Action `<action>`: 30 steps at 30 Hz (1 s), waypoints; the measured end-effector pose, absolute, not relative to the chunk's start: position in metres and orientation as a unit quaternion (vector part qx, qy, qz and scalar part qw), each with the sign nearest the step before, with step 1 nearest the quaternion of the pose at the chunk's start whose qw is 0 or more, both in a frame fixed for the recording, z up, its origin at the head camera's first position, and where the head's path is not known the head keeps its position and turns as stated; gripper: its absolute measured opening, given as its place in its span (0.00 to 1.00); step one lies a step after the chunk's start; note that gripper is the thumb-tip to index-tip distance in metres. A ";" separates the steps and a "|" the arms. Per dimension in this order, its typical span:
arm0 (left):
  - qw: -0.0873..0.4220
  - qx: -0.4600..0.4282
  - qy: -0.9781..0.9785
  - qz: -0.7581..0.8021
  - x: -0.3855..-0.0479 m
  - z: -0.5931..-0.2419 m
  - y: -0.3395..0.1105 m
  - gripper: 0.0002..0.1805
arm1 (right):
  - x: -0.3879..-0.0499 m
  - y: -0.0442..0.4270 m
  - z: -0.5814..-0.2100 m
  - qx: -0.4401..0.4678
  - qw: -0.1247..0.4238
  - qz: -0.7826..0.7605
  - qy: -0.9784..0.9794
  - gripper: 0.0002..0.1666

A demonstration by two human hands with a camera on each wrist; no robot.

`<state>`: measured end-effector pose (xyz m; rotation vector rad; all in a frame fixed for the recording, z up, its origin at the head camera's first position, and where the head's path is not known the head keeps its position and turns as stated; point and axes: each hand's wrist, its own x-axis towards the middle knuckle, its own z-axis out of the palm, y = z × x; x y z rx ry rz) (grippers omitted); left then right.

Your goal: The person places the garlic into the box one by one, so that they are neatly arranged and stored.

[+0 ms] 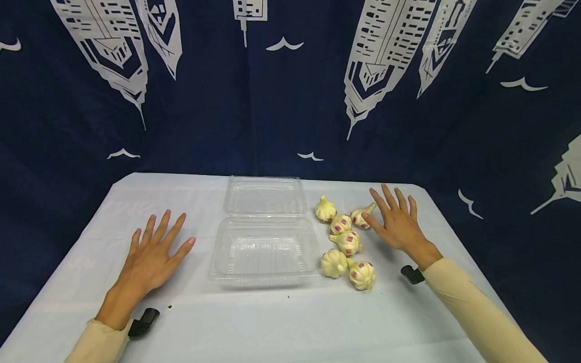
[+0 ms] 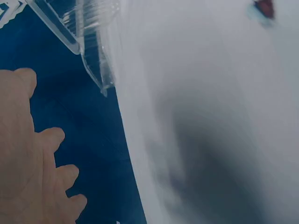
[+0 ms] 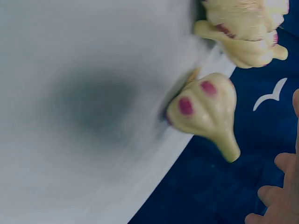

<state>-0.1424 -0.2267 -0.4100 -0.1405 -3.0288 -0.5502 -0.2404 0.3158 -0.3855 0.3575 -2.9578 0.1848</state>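
A clear plastic clamshell container (image 1: pixel 268 275) lies with its lid (image 1: pixel 265 196) folded back on the white table. Just right of it, several garlic bulbs (image 1: pixel 348 243) with purple patches sit in a loose cluster. My right hand (image 1: pixel 399 227) hovers by the cluster, fingers spread; its thumb overlaps the rear right garlic bulb (image 1: pixel 360 216) in the head view, holding nothing. In the right wrist view that garlic bulb (image 3: pixel 205 107) stands apart from the fingers. To the container's left, my left hand (image 1: pixel 152 257) is spread over the table with nothing in it.
A white cloth covers the table (image 1: pixel 290 327). Behind it hangs a dark blue curtain (image 1: pixel 204 126) with white building prints. Small dark specks (image 1: pixel 170 306) lie near the left wrist. Each wrist wears a black camera (image 1: pixel 144 322).
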 end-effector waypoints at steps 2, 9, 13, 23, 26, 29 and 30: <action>0.024 -0.056 -0.980 -0.189 -0.144 -0.409 -0.224 0.42 | -0.244 0.310 -0.383 0.122 0.077 0.063 -0.988 0.46; -0.012 -0.113 -0.959 -0.259 -0.147 -0.409 -0.216 0.42 | -0.256 0.292 -0.378 0.150 0.073 0.059 -0.984 0.46; -0.028 -0.141 -0.945 -0.295 -0.150 -0.409 -0.210 0.42 | -0.263 0.284 -0.376 0.192 0.080 0.046 -0.977 0.45; -0.053 -0.196 -0.907 -0.369 -0.152 -0.409 -0.198 0.42 | -0.280 0.263 -0.373 0.257 0.058 0.047 -0.963 0.43; -0.057 -0.219 -0.897 -0.381 -0.153 -0.412 -0.197 0.40 | -0.284 0.258 -0.374 0.273 0.043 0.043 -0.960 0.43; -0.060 -0.240 -0.885 -0.395 -0.155 -0.415 -0.196 0.38 | -0.289 0.255 -0.376 0.291 0.030 0.046 -0.955 0.42; -0.061 -0.246 -0.881 -0.400 -0.155 -0.416 -0.196 0.38 | -0.290 0.254 -0.377 0.299 0.026 0.051 -0.953 0.42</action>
